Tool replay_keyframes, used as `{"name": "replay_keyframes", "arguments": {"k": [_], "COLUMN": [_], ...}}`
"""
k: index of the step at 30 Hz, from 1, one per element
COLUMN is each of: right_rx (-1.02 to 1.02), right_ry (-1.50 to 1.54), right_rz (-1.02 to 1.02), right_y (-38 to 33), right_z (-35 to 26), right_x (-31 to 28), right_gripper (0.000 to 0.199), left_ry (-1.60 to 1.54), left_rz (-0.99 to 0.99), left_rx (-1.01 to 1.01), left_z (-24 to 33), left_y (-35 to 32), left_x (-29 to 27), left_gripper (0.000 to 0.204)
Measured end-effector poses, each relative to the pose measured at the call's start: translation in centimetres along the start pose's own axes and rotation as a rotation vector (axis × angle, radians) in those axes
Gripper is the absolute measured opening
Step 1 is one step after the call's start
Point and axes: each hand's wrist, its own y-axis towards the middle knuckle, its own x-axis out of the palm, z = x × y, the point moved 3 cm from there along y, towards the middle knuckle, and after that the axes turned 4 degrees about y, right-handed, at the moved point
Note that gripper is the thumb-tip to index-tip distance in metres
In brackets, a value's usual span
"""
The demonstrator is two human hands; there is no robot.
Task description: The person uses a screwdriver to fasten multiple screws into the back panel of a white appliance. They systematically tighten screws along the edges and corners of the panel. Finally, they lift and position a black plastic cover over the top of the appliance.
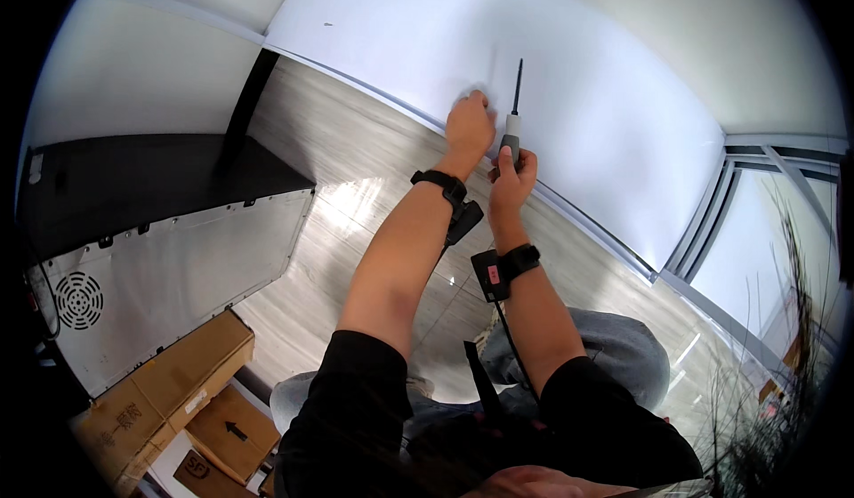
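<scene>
Right hand at frame centre grips a grey-handled black-shafted screwdriver; left hand presses clenched against white wall; brown cardboard boxes lower left.

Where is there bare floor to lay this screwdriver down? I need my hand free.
Bare wood floor lies between the white wall and the grey metal cabinet, left of your left hand. The right hand holds the screwdriver. Lower left is crowded with cardboard boxes.
</scene>
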Motion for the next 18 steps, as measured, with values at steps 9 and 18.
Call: {"name": "replay_keyframes", "arguments": {"k": [9, 18], "right_rx": [0.058, 0.088], "right_ry": [-0.016, -0.189], "right_rz": [-0.015, -0.287], "right_y": [-6.2, -33.8], "right_z": [5.9, 25.1], "right_x": [6.1, 15.8], "right_gripper": [0.020, 0.022], "left_ry": [0.156, -0.927], "left_rz": [-0.122, -0.042], "left_rx": [0.039, -0.499], "left_z": [-9.6, -46.6], "left_y": [-2.0, -26.8], "left_x": [-4.1, -12.1], "left_gripper": [0.011, 0.012]}}
